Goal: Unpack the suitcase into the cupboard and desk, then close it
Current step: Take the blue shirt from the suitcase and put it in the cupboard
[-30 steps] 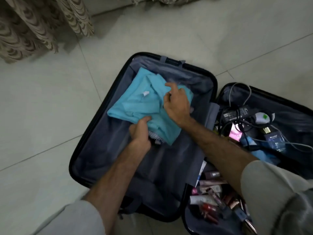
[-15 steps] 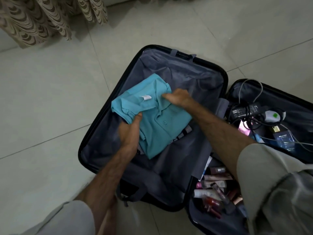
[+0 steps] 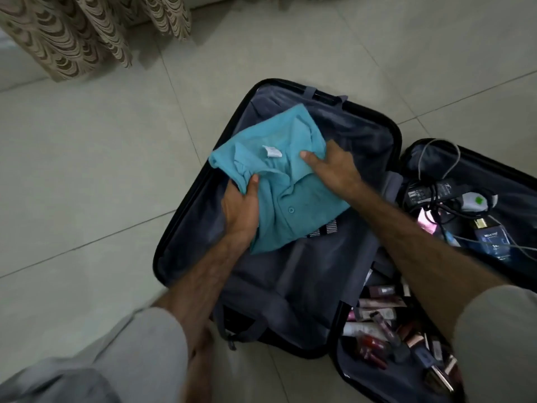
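A black suitcase [image 3: 186, 216] lies wide open on the tiled floor, its left half lined in grey. In that half sits a folded teal polo shirt [image 3: 293, 199] with a white neck label, on top of a striped garment [image 3: 327, 228] that peeks out below it. My left hand [image 3: 239, 212] grips the shirt's left edge, thumb on top by the collar. My right hand [image 3: 334, 167] holds its right edge, with the thumb lying across the fabric and the fingers hidden underneath.
The right half of the suitcase holds a black charger with tangled cables [image 3: 430, 191], a white plug [image 3: 476, 200], a blue perfume bottle [image 3: 491, 237] and several cosmetic tubes [image 3: 377, 318]. A patterned curtain [image 3: 81, 33] hangs at the upper left. Bare floor tiles [image 3: 87, 184] lie to the left.
Both hands have taken the teal shirt by its two sides, and it now sits folded and slightly raised. The view has shifted so the suitcase appears further right.
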